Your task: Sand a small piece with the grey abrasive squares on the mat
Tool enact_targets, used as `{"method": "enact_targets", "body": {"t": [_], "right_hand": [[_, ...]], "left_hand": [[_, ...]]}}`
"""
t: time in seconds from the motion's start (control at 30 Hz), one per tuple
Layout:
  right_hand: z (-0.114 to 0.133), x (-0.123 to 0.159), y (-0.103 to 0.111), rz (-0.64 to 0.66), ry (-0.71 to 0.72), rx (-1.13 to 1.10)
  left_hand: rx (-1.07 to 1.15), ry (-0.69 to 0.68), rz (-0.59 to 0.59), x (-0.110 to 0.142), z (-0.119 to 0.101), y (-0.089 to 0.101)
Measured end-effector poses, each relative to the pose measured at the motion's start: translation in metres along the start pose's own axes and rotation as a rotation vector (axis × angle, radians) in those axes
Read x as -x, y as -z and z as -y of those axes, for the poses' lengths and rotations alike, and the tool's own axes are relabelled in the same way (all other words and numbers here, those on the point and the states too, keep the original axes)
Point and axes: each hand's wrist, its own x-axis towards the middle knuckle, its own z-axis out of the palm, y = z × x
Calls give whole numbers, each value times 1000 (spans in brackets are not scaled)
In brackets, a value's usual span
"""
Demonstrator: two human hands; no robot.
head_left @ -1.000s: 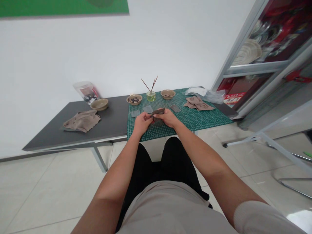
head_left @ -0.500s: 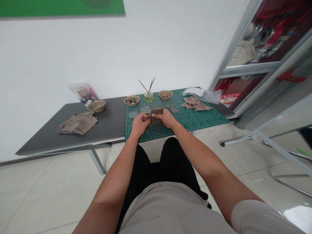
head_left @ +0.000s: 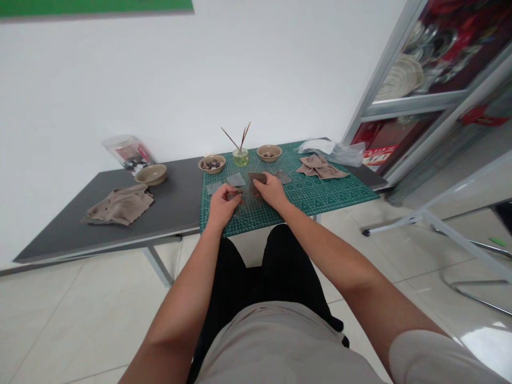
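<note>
A long dark worktop [head_left: 178, 200] stands by the wall, a gridded green mat [head_left: 328, 193] over its right part. To the left sit a clear tub [head_left: 128, 153], a tan bowl [head_left: 151, 175] beside it and a crumpled brown cloth [head_left: 121, 204]. The mat carries 3 grey squares [head_left: 236, 180], a jar of sticks [head_left: 240, 158], 1 more bowl [head_left: 269, 153] and another cloth [head_left: 321, 167]; a plastic bag [head_left: 347, 154] lies behind that.

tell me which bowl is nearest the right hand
The right bowl, straight beyond the right hand and right of the cup; the middle bowl stands left of the cup, and the left bowl is farthest off, beside the clear tub.
</note>
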Motion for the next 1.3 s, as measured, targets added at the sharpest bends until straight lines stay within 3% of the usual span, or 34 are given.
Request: {"method": "enact_targets", "body": {"t": [0.1, 0.2, 0.3, 0.37, 0.47, 0.57, 0.67, 0.87, 1.1, 1.23, 1.3], "right_hand": [[5, 6, 18, -44, 210, 431], [6, 21, 33, 51, 361, 655], [3, 37, 36, 265, 361, 782], [3, 44, 35, 336, 336, 785], [9, 46, 29, 311, 331, 634], [19, 44, 20, 247, 301, 285], [24, 40, 7, 299, 187, -76], [18, 31, -9, 303, -56, -417], [17, 32, -2, 300, -178, -523], [10, 28, 11, 199, -174, -549], [3, 24, 23, 121, -122, -487]], "left_hand": [[141, 6, -27, 1, -1, 1], [218, 53, -37, 2, -1, 1], [254, 89, -56, 3, -1, 0], [269, 109, -68, 3, 0, 0], [240, 129, -71, 2, -2, 1], [140, 128, -56, 3, -4, 2], [34, 110, -54, 3, -5, 3], [-15, 104, -64, 4, -4, 4], [-98, 136, 10, 6, -11, -1], [-127, 97, -30, 6, -10, -2], [-263, 28, 12, 6, -10, -3]]}}
